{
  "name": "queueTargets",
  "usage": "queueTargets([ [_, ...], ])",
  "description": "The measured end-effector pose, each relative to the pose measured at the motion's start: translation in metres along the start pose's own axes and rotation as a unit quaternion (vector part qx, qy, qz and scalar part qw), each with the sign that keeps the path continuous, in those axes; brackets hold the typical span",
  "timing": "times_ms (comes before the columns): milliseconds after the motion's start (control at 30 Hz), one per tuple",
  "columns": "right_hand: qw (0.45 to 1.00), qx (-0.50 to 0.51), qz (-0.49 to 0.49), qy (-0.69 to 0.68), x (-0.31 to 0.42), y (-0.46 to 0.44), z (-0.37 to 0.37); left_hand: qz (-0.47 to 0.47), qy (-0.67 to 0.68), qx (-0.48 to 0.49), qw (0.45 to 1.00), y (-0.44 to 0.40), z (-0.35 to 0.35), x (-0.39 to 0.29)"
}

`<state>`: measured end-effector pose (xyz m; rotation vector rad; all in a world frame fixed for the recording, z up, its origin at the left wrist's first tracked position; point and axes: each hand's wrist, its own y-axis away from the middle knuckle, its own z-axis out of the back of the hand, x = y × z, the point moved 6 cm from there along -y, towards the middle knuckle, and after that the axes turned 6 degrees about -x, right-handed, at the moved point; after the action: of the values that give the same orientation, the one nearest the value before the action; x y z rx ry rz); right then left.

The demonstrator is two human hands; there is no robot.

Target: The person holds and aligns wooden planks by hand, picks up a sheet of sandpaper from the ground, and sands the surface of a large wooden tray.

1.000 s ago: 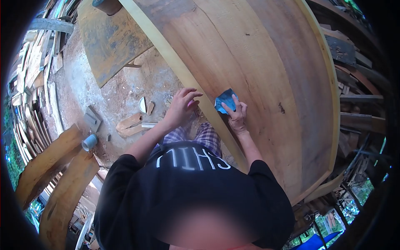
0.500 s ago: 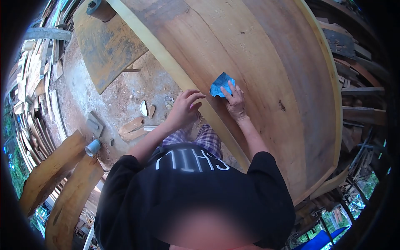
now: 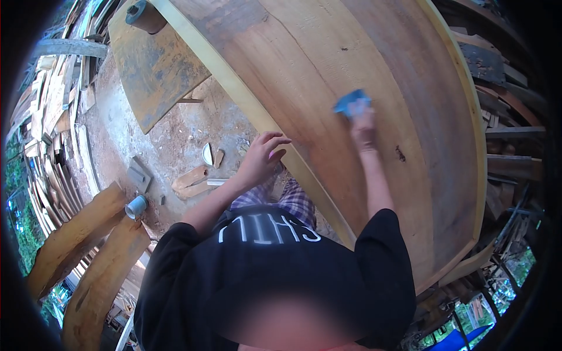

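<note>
On the broad wooden panel (image 3: 328,146), my right hand (image 3: 363,120) presses a crumpled blue piece of sandpaper (image 3: 349,102) against the planks. Motion blurs the fingers and the sheet. My left hand (image 3: 264,157) hovers by the pale edge strip (image 3: 234,90) of the panel, fingers loosely bent and apart from the thumb, holding nothing. Whether it touches the strip I cannot tell. A dark knot mark (image 3: 400,154) shows in the wood to the right of my right forearm.
A dusty board (image 3: 155,70) carrying a dark round container (image 3: 145,17) stands at upper left. Below are a blue-grey can (image 3: 136,207), two rough slabs (image 3: 99,281) and wood offcuts (image 3: 190,182) on the ground. Stacked timber (image 3: 50,158) lines the left side.
My right hand has slid the sandpaper across the panel, rightward and slightly farther from me. My left hand stays nearly in place. The view has shifted a little.
</note>
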<state>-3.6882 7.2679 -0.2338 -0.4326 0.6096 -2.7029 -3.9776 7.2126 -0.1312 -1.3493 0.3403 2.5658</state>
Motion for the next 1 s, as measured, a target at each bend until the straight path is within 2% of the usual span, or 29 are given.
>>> queueTargets([
  [33,0.991,0.024,-0.094,0.091,-0.049,0.009,0.008,0.002,-0.004,0.001,1.0,0.001,0.002,0.002],
  [67,0.939,0.051,-0.337,0.055,-0.11,0.024,0.014,0.002,-0.005,0.002,1.0,0.003,0.005,0.004],
  [100,0.943,-0.034,-0.291,0.157,-0.143,0.043,0.023,0.018,-0.009,-0.003,1.0,0.004,0.007,0.008],
  [133,0.929,-0.117,-0.24,0.256,-0.133,0.039,0.042,0.034,-0.011,-0.006,0.999,0.005,0.01,0.012],
  [167,0.897,-0.083,-0.373,0.222,-0.137,0.043,0.029,0.034,-0.009,-0.007,0.999,0.006,0.012,0.015],
  [200,0.891,-0.069,-0.449,0.02,-0.085,0.002,0.028,0.036,-0.007,-0.012,0.999,0.006,0.014,0.019],
  [233,0.917,-0.054,-0.388,-0.074,-0.036,-0.015,0.003,0.038,-0.005,-0.018,0.999,0.005,0.016,0.021],
  [267,0.978,-0.024,-0.205,-0.035,0.02,-0.026,-0.024,0.038,-0.004,-0.021,0.999,0.003,0.018,0.02],
  [300,1.0,-0.016,-0.012,0.003,0.079,-0.03,-0.05,0.044,-0.008,-0.022,0.999,0.002,0.023,0.017],
  [333,1.0,-0.016,-0.012,0.0,0.087,-0.034,-0.054,0.051,-0.014,-0.021,0.998,0.003,0.028,0.017],
  [400,0.99,0.04,0.093,-0.1,0.113,-0.046,-0.069,0.049,-0.017,-0.029,0.998,0.005,0.041,0.023],
  [433,0.996,0.038,0.074,-0.026,0.078,-0.059,-0.053,0.045,-0.016,-0.037,0.998,0.006,0.049,0.026],
  [467,0.999,-0.026,0.015,0.031,0.029,-0.06,-0.044,0.045,-0.019,-0.039,0.998,0.008,0.056,0.031],
  [500,0.955,0.02,-0.295,-0.038,-0.032,-0.06,-0.021,0.058,-0.025,-0.053,0.997,0.011,0.066,0.038],
  [533,0.966,0.007,-0.233,0.109,-0.1,-0.034,-0.02,0.069,-0.031,-0.066,0.995,0.014,0.077,0.046],
  [567,0.925,-0.04,-0.318,0.203,-0.148,-0.005,0.001,0.067,-0.05,-0.075,0.994,0.018,0.084,0.058],
  [600,0.905,-0.122,-0.282,0.292,-0.167,0.023,0.015,0.067,-0.049,-0.079,0.993,0.02,0.089,0.067],
  [667,0.85,-0.04,-0.434,0.295,-0.169,0.025,-0.014,0.096,-0.025,-0.101,0.99,0.024,0.098,0.083],
  [700,0.815,-0.144,-0.561,-0.026,-0.091,-0.028,-0.006,0.112,-0.002,-0.105,0.988,0.023,0.1,0.089],
  [767,0.895,-0.1,-0.419,-0.113,0.028,-0.09,-0.048,0.119,0.007,-0.118,0.986,0.015,0.097,0.094],
  [800,0.976,-0.007,-0.209,-0.059,0.084,-0.101,-0.076,0.123,0.012,-0.126,0.984,0.008,0.099,0.094],
  [833,0.998,0.044,0.021,-0.029,0.145,-0.101,-0.103,0.133,0.029,-0.123,0.983,-0.001,0.1,0.09],
  [867,0.998,0.04,0.021,-0.032,0.143,-0.106,-0.108,0.132,0.023,-0.125,0.983,-0.008,0.101,0.088],
  [933,0.981,0.039,0.112,-0.152,0.133,-0.114,-0.118,0.094,-0.023,-0.124,0.988,-0.024,0.106,0.083],
  [1000,0.998,-0.014,0.013,-0.053,0.036,-0.124,-0.094,0.064,-0.037,-0.131,0.989,-0.036,0.116,0.087],
])
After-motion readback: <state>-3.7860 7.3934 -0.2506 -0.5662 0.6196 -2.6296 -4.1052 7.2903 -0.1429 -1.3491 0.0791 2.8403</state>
